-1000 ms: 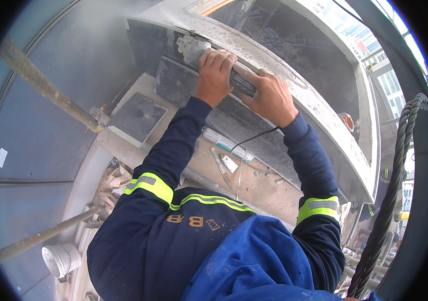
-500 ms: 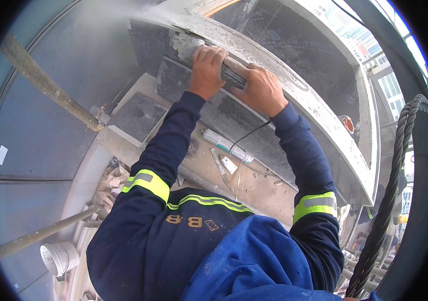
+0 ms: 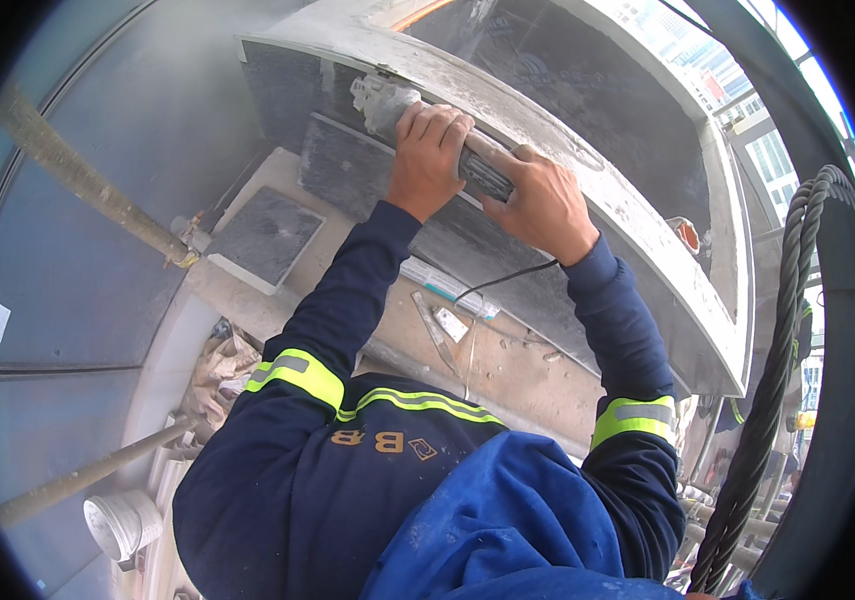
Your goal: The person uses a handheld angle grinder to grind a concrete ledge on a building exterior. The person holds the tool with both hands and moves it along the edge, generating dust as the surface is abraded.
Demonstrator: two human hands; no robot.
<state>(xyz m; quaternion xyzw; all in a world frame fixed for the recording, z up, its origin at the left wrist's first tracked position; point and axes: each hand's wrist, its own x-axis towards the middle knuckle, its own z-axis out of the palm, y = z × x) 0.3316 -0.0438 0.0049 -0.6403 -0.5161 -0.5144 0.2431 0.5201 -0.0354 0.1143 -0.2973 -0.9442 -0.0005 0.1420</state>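
Observation:
A dust-covered angle grinder [image 3: 383,106] lies along the pale, dusty edge of a dark slab [image 3: 637,225]. My left hand [image 3: 431,152] is wrapped around the grinder's body just behind its head. Farther back, my right hand [image 3: 541,200] grips the rear of the body beside the ribbed vents. From below my right wrist a black cord [image 3: 507,279] curves down to the left. The grinder's disc cannot be made out. Haze hangs in the air past the head, at the upper left.
Below my arms lie a white sealant tube [image 3: 447,287], a flat strip [image 3: 434,332] and a dark square tile [image 3: 265,238]. A scaffold pole [image 3: 97,180] slants at left above a white bucket [image 3: 123,524]. A thick wire rope [image 3: 767,400] runs down the right.
Both hands and the grinder have shifted slightly right and nearer to me along the slab edge. My grip on it is unchanged. The dust plume at the upper left looks more diffuse.

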